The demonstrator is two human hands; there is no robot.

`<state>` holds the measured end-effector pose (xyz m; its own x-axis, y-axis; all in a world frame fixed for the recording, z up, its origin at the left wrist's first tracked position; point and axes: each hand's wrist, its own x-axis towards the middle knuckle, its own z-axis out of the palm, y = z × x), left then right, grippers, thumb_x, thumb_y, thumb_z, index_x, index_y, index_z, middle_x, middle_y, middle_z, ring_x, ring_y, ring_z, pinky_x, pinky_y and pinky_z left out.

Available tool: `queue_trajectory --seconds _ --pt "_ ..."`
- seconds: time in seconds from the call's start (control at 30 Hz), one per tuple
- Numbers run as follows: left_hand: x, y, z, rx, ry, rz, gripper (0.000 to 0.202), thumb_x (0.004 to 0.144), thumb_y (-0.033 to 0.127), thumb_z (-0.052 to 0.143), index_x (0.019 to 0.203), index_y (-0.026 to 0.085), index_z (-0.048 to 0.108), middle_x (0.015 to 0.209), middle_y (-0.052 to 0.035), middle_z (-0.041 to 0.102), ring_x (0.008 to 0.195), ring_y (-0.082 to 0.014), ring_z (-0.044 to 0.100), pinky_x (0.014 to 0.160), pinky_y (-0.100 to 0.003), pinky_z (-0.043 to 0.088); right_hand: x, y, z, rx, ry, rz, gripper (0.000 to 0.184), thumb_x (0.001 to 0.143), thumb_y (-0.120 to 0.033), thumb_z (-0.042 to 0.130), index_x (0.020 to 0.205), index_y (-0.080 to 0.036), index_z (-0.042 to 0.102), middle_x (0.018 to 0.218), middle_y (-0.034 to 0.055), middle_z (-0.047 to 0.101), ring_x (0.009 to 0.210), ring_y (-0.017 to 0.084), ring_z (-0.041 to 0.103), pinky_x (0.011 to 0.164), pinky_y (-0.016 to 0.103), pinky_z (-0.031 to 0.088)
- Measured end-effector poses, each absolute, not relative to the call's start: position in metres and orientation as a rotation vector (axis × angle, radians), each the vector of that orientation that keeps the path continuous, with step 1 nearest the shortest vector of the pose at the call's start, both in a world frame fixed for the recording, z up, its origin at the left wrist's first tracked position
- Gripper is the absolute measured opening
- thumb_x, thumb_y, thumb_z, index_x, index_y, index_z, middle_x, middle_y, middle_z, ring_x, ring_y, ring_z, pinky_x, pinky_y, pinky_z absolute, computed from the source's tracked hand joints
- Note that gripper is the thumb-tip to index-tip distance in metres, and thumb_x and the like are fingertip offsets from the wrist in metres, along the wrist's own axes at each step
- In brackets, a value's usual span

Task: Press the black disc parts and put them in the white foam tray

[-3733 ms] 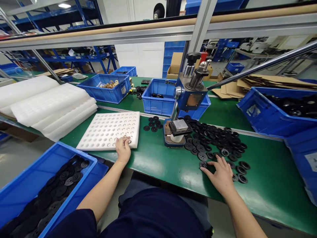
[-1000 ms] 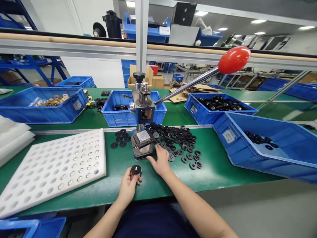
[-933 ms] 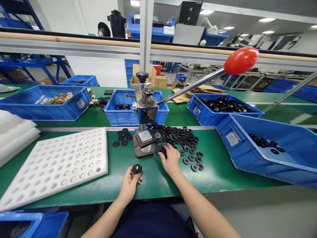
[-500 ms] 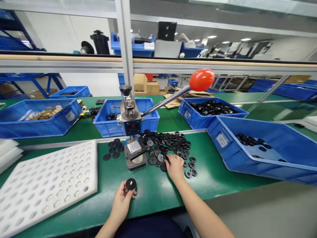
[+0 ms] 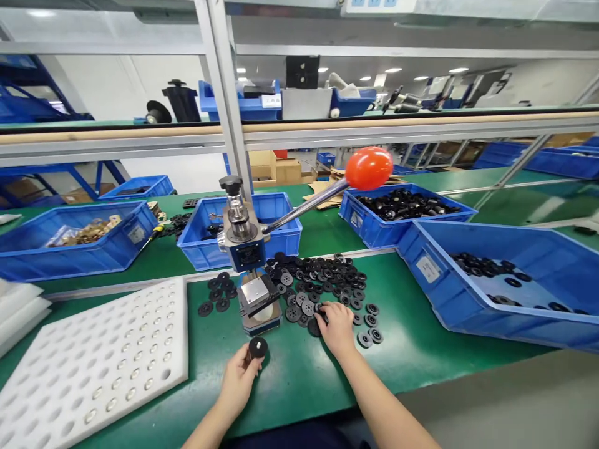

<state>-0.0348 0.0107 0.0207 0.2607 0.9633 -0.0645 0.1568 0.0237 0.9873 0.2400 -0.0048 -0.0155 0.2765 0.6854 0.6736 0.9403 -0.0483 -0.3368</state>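
My left hand point(image 5: 239, 381) pinches a black disc point(image 5: 258, 347) with a small pale pin in its centre, just in front of the hand press. My right hand point(image 5: 337, 327) is at the near edge of a pile of black discs point(image 5: 330, 274), its fingers bent around one black disc that they partly hide. Another dark disc point(image 5: 314, 327) lies under its thumb. Between and beyond my hands stands the lever press point(image 5: 243, 249), its red-knobbed handle point(image 5: 369, 168) raised to the right. A metal block point(image 5: 254, 291) sits at its base.
At left lies a white foam tray point(image 5: 185, 337) with round holes, several filled with pale metal parts. A few black discs point(image 5: 218, 293) lie left of the press. Blue bins stand behind, and a large blue bin point(image 5: 468, 312) with black rings is at right.
The camera view has shifted slightly. My left hand has brought its disc a little to the right, closer to the press base. My right hand stays at the pile's near edge.
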Motion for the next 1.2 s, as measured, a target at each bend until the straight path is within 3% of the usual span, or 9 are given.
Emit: queue_trajectory --seconds 0.17,0.27,0.37,0.47,0.67,0.83,1.0,1.2 --pt "-0.036 0.000 0.011 1.568 1.116 0.928 0.029 0.080 0.044 0.062 0.084 0.016 0.066 0.072 -0.0032 0.064 0.066 -0.0164 0.056 0.064 -0.026 0.045 0.239 -0.011 -0.013 -1.771 -1.457 -0.375 0.032 0.095 -0.043 0.049 0.077 -0.020 0.063 0.090 0.0100 0.071 0.089 0.025 0.058 0.083 0.041 0.038" --pt "-0.039 -0.002 0.008 1.619 1.114 0.920 0.023 0.084 0.038 0.059 0.080 0.016 0.063 0.068 -0.0020 0.060 0.064 -0.0152 0.053 0.062 -0.025 0.043 0.225 -0.023 -0.020 -1.707 -1.488 -0.187 0.028 0.091 -0.045 0.058 0.098 -0.019 0.065 0.099 0.0104 0.069 0.095 0.025 0.060 0.084 0.041 0.045" --pt "-0.040 0.002 0.005 1.689 1.114 0.916 0.022 0.087 0.033 0.058 0.074 0.016 0.060 0.066 -0.0019 0.058 0.064 -0.0146 0.051 0.061 -0.024 0.040 0.198 -0.040 -0.029 -1.607 -1.624 0.100 0.037 0.090 -0.040 0.061 0.120 -0.019 0.059 0.111 0.0111 0.067 0.099 0.023 0.061 0.088 0.042 0.049" --pt "-0.040 0.006 0.000 1.773 1.089 0.929 0.020 0.088 0.029 0.059 0.074 0.015 0.061 0.070 -0.0023 0.058 0.066 -0.0147 0.051 0.063 -0.025 0.040 0.171 -0.054 -0.035 -1.531 -1.775 0.230 0.037 0.091 -0.036 0.059 0.125 -0.020 0.057 0.113 0.0109 0.067 0.102 0.024 0.061 0.091 0.044 0.050" --pt "-0.042 0.006 -0.007 1.791 1.063 0.920 0.020 0.090 0.031 0.059 0.078 0.015 0.062 0.073 -0.0026 0.058 0.069 -0.0148 0.051 0.065 -0.025 0.040 0.157 -0.062 -0.033 -1.565 -1.805 0.131 0.046 0.093 -0.039 0.057 0.135 -0.019 0.052 0.117 0.0130 0.064 0.107 0.026 0.058 0.092 0.047 0.049" --pt "-0.043 0.006 -0.008 1.709 1.086 0.912 0.018 0.088 0.032 0.061 0.083 0.015 0.063 0.075 -0.0038 0.061 0.068 -0.0154 0.054 0.064 -0.026 0.043 0.156 -0.061 -0.029 -1.704 -1.804 0.034 0.050 0.090 -0.054 0.058 0.122 -0.016 0.063 0.106 0.0135 0.063 0.096 0.027 0.056 0.082 0.044 0.049" --pt "-0.042 0.007 -0.003 1.828 1.089 0.919 0.013 0.086 0.027 0.061 0.080 0.015 0.064 0.074 -0.0037 0.062 0.069 -0.0161 0.055 0.066 -0.026 0.044 0.156 -0.055 -0.019 -1.731 -1.779 0.068 0.040 0.090 -0.055 0.059 0.102 -0.018 0.068 0.094 0.0101 0.064 0.088 0.025 0.057 0.075 0.041 0.048" --pt "-0.040 0.007 -0.003 1.881 1.053 0.957 0.011 0.086 0.023 0.060 0.087 0.016 0.068 0.086 -0.0070 0.069 0.080 -0.0186 0.062 0.075 -0.029 0.049 0.145 -0.051 0.009 -1.573 -1.630 0.227 0.037 0.087 -0.044 0.067 0.115 -0.019 0.062 0.100 0.0083 0.065 0.093 0.022 0.059 0.084 0.040 0.051"
